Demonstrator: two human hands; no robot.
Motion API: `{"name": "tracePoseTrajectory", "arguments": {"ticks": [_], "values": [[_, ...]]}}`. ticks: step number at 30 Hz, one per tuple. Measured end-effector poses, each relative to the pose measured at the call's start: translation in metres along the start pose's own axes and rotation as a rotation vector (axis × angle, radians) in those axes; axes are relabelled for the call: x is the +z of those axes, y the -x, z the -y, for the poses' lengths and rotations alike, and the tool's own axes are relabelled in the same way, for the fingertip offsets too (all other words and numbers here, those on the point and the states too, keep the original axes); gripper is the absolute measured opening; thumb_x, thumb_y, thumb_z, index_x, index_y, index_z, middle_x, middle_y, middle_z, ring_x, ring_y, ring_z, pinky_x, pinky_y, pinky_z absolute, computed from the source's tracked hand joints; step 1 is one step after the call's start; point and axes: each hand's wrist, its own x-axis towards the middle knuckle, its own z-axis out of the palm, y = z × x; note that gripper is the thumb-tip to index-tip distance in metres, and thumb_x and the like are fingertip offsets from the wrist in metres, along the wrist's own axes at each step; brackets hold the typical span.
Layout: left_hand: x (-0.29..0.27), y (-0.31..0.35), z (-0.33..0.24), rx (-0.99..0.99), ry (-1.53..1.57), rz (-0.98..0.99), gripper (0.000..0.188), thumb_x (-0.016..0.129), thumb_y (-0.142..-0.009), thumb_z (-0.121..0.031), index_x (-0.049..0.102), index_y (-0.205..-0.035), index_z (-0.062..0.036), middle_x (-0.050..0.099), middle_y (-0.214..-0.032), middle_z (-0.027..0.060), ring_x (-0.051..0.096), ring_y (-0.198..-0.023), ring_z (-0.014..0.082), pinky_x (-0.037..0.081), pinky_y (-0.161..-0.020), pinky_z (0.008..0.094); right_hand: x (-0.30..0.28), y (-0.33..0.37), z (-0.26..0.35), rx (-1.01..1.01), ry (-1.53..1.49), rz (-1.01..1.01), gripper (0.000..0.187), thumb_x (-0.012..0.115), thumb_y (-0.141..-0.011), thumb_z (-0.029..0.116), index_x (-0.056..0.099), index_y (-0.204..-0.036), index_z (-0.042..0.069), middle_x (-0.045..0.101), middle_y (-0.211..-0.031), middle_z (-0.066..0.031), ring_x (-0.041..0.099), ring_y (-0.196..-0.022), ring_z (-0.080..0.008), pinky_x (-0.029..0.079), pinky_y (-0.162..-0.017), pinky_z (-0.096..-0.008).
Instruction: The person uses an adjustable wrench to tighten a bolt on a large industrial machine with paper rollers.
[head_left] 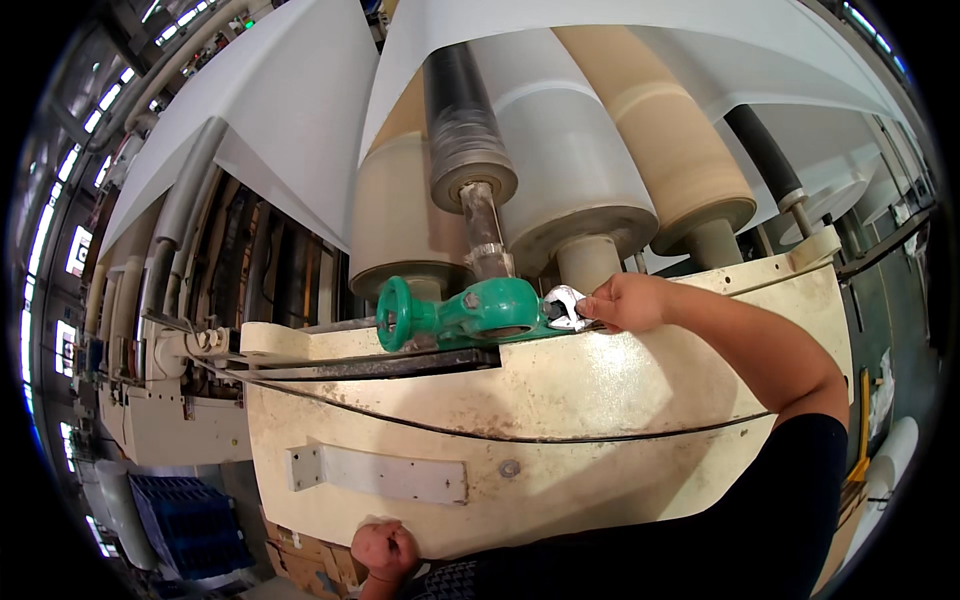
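My right hand (622, 303) reaches across from the right, its fingers closed around a silver wrench (566, 309). The head of the wrench sits against the right end of a green metal bracket (495, 308), where the exact contact is partly hidden. On the bracket's left is a green round knob or handwheel (395, 314). My left hand (384, 549) is low by the front of the cream machine frame (600, 390), its fingers curled in and nothing visible in them.
Behind the bracket are a dark roller (465, 130) with a worn metal shaft (484, 225), a large white roller (570, 150) and a tan roller (680, 150). White sheet material (290, 110) stretches overhead. A dark cable (480, 432) crosses the frame. Blue pallets (190, 525) stand lower left.
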Motion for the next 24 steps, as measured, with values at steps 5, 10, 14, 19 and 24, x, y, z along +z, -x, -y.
{"name": "tracePoseTrajectory", "arguments": {"ticks": [5,10,14,19,24], "values": [[-0.001,-0.003,-0.001,-0.002,0.022,0.003,0.014,0.055,-0.062,0.002,0.058,-0.073,-0.0056,0.051,-0.057,0.0091,0.050,-0.047,0.0272,0.041,-0.044,0.0339,0.013,0.014,0.009,0.088,0.008,-0.065,0.052,0.043,-0.090,0.052,0.064,-0.080,0.006,0.060,-0.067,-0.0097,0.057,-0.066,-0.0233,0.045,-0.069,-0.0338],[-0.001,-0.001,-0.001,0.001,-0.011,-0.002,0.012,0.055,-0.061,0.002,0.058,-0.070,-0.0062,0.050,-0.057,0.0086,0.049,-0.046,0.0274,0.040,-0.044,0.0344,0.034,0.022,0.014,0.139,-0.034,-0.242,0.049,0.042,-0.090,0.051,0.067,-0.090,0.009,0.065,-0.078,-0.0144,0.062,-0.078,-0.0311,0.047,-0.074,-0.0381],[-0.003,0.008,0.008,0.109,-0.115,0.085,0.012,0.055,-0.061,0.003,0.058,-0.069,-0.0062,0.051,-0.057,0.0084,0.049,-0.046,0.0270,0.041,-0.044,0.0342,0.044,0.023,0.013,0.140,-0.040,-0.325,0.050,0.042,-0.089,0.051,0.067,-0.088,0.008,0.064,-0.080,-0.0170,0.062,-0.082,-0.0336,0.047,-0.074,-0.0402],[0.000,0.015,0.007,-0.099,0.054,0.062,0.008,0.061,-0.062,-0.011,0.060,-0.069,-0.0076,0.053,-0.060,0.0092,0.051,-0.053,0.0283,0.041,-0.048,0.0385,0.014,0.014,0.004,0.061,-0.071,-0.167,0.053,0.048,-0.088,0.051,0.066,-0.084,0.002,0.063,-0.073,-0.0136,0.059,-0.072,-0.0257,0.045,-0.072,-0.0359],[-0.002,0.010,0.011,-0.033,-0.044,0.173,0.007,0.061,-0.062,-0.009,0.060,-0.069,-0.0083,0.053,-0.058,0.0094,0.050,-0.050,0.0280,0.040,-0.046,0.0376,-0.006,0.003,0.000,0.034,0.012,-0.047,0.050,0.049,-0.088,0.047,0.061,-0.065,0.004,0.057,-0.063,-0.0070,0.053,-0.063,-0.0187,0.042,-0.065,-0.0320]]}}
